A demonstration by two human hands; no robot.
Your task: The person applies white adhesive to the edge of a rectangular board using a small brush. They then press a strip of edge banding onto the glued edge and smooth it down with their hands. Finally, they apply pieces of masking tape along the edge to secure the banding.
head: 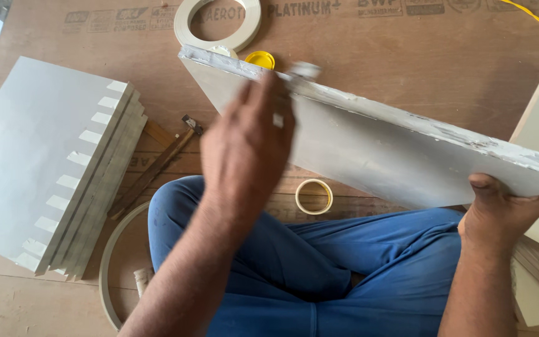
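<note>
Head view: your right hand (500, 209) grips the grey board (369, 146) at its 4 o'clock corner, tilted over your lap. Your left hand (247, 140), blurred, pinches something small on its top edge. Board looks stiff, light; edges rough.
</note>
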